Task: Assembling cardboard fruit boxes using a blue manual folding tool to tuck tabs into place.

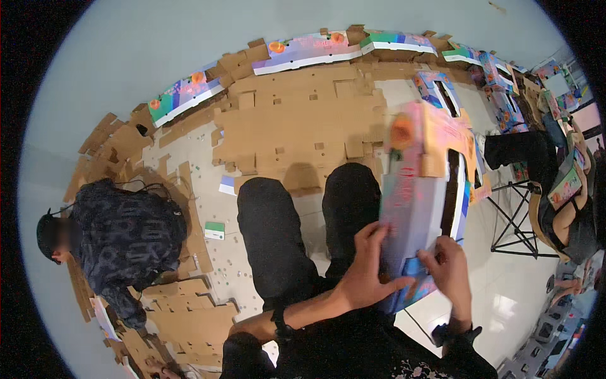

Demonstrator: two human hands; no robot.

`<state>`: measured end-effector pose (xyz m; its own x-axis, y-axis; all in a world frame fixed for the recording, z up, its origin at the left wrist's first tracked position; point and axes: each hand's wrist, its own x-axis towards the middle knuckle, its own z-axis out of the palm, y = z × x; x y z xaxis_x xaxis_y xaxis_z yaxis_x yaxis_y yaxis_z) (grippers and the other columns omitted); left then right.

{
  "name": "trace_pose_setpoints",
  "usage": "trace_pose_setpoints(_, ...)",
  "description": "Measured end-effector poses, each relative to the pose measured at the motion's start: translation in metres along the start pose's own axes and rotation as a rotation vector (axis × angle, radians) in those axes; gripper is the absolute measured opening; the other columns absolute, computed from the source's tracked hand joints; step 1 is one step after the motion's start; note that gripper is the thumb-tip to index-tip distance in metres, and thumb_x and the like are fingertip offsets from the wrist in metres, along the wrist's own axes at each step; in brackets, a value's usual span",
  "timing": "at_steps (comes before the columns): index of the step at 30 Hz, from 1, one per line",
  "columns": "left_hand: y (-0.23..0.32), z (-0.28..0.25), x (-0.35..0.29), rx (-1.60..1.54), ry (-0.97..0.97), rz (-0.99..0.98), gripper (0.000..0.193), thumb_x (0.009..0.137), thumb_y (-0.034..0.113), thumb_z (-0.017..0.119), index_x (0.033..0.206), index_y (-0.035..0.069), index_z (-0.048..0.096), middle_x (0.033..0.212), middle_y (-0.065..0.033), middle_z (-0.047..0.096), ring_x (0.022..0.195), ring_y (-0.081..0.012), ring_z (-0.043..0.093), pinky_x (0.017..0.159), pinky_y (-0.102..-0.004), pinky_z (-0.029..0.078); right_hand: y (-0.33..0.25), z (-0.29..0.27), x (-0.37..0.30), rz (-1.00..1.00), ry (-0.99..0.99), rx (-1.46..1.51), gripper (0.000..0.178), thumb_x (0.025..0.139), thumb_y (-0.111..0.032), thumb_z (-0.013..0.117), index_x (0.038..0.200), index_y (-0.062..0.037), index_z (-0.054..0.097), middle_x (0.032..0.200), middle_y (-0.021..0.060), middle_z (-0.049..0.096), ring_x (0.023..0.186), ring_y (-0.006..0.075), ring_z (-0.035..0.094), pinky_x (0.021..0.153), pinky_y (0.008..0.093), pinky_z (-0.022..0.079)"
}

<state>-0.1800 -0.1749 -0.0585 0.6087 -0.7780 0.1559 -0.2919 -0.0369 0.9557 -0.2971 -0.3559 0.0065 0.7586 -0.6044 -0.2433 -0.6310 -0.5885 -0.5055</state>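
Observation:
I hold a flat, colourfully printed cardboard box (pixel 416 189), pink and blue outside and brown inside, tilted above my right knee. My left hand (pixel 369 268) is pressed flat against its near left side with fingers spread over the printed face. My right hand (pixel 449 268) pinches the near lower edge of the box. My legs in black trousers (pixel 278 240) stretch out below the box.
Flat brown cardboard blanks (pixel 303 120) cover the floor ahead. Folded printed boxes (pixel 315 50) line the far wall. A person in a dark patterned top (pixel 126 240) sits at my left among cardboard stacks. Another person sits on a folding stool (pixel 524 221) at right.

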Motion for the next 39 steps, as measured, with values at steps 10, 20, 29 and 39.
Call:
trace_pose_setpoints(10,-0.032,-0.134,0.051,0.407,0.196,0.012,0.032,0.082,0.007,0.072,0.113,0.005,0.066,0.129,-0.0174,0.054,0.115,-0.0329,0.052,0.100,-0.0405,0.044,0.223,0.018,0.142,0.271,0.070,-0.474,0.057,0.082,-0.047,0.077,0.106,0.0029,0.064,0.091,0.0254,0.069,0.090,0.0443,0.067,0.079,0.0488,0.052)
trace_pose_setpoints(20,-0.070,-0.191,0.036,0.495,0.505,-0.077,0.021,0.091,0.026,0.062,0.084,0.010,0.051,0.088,-0.0097,0.054,0.078,-0.0215,0.051,0.072,-0.0367,0.045,0.385,-0.035,0.250,0.324,0.224,-0.429,0.041,0.098,-0.040,0.060,0.112,-0.0010,0.064,0.099,0.0246,0.070,0.093,0.0425,0.067,0.081,0.0492,0.052)
trace_pose_setpoints(29,-0.090,-0.188,0.023,0.403,0.545,0.077,0.023,0.093,0.030,0.066,0.085,0.012,0.055,0.082,-0.0064,0.052,0.069,-0.0191,0.052,0.059,-0.0322,0.044,0.570,0.006,0.389,0.498,0.510,-0.829,0.043,0.099,-0.036,0.051,0.107,0.0022,0.068,0.096,0.0231,0.070,0.089,0.0416,0.067,0.078,0.0469,0.055)
trace_pose_setpoints(39,-0.085,-0.168,0.020,0.338,0.814,0.084,0.027,0.089,0.030,0.072,0.081,0.012,0.052,0.078,-0.0052,0.049,0.070,-0.0191,0.050,0.057,-0.0298,0.043,0.387,0.192,0.393,-0.226,0.356,-0.218,0.037,0.092,-0.009,0.061,0.129,-0.0040,0.057,0.118,0.0143,0.061,0.106,0.0285,0.060,0.087,0.0401,0.049)
